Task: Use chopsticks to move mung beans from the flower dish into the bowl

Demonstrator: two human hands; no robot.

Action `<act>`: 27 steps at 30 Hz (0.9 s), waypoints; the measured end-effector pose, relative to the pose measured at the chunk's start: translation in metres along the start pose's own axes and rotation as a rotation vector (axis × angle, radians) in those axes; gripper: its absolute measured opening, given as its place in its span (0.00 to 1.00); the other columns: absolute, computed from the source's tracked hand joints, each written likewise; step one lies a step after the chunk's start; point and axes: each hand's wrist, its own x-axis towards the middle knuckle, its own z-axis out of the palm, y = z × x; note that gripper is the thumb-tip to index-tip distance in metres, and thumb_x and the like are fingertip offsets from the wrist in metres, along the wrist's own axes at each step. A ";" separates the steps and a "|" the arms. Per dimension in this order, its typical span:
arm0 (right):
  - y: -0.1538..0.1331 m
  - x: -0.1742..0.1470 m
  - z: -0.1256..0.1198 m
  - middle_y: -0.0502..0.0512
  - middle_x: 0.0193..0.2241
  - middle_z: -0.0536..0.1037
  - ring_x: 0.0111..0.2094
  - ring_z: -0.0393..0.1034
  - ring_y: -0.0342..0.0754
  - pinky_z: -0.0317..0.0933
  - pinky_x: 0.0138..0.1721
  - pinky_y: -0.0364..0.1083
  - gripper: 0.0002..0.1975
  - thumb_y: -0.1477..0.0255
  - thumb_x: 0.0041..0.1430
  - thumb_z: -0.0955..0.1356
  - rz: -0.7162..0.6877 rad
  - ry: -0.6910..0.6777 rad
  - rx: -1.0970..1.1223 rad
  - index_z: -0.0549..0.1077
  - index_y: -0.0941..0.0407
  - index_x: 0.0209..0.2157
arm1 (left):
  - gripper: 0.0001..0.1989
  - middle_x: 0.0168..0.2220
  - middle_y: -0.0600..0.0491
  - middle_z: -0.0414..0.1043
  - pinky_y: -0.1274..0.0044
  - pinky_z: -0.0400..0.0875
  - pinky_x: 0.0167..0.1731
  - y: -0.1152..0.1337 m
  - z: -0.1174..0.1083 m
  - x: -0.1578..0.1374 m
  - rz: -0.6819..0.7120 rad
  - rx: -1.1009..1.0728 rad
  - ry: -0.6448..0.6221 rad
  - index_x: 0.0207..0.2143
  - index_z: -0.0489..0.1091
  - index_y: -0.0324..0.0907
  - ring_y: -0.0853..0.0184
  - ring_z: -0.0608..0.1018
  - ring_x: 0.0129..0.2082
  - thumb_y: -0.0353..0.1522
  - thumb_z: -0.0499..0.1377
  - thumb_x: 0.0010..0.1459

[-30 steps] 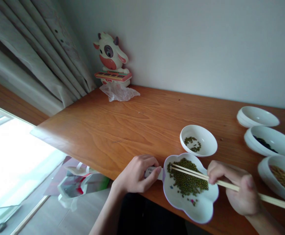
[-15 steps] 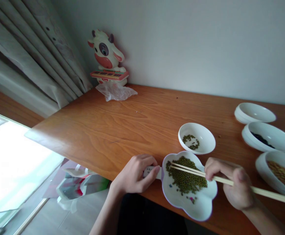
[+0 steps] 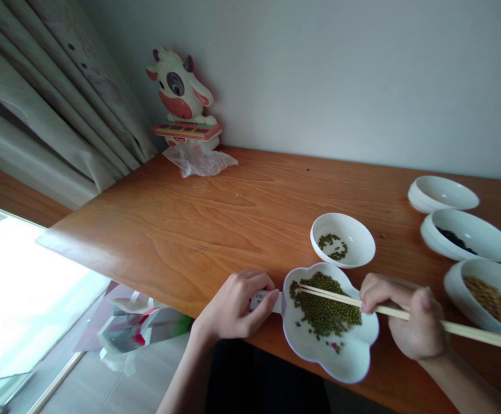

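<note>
Spanning the middle of the view, the brown tabletop (image 3: 181, 218) carries the items listed below. Near its front edge is a white lobed dish (image 3: 349, 362) with a purple rim; whether it bears fully on the surface cannot be confirmed. Its handle (image 3: 258, 298) points to the person's left. The left hand (image 3: 237, 305) has its fingers wrapped round that handle. The right hand (image 3: 409, 325) is at the opposite side of the dish, fingers pinched round a pair of chopsticks (image 3: 392, 311). A round white bowl (image 3: 360, 247) stands just beyond the dish, with a small scatter of green beans (image 3: 339, 253) inside.

The chopsticks' long axis runs from the right hand leftward and slightly away from the person, across the dish. The main bean heap (image 3: 330, 316) lies in the dish, directly left of the right-hand fingers. The tips (image 3: 301, 287), narrowly parted, reach the heap's left part, nearer the left-hand fingers than the right. Whether a bean is caught between them cannot be determined.
</note>
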 end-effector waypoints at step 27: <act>0.009 -0.005 0.000 0.53 0.20 0.76 0.24 0.70 0.48 0.60 0.29 0.50 0.34 0.58 0.79 0.53 0.015 0.052 -0.032 0.80 0.53 0.26 | 0.13 0.35 0.53 0.75 0.75 0.66 0.37 0.001 -0.001 0.000 -0.011 -0.027 -0.010 0.36 0.71 0.42 0.67 0.75 0.34 0.37 0.53 0.74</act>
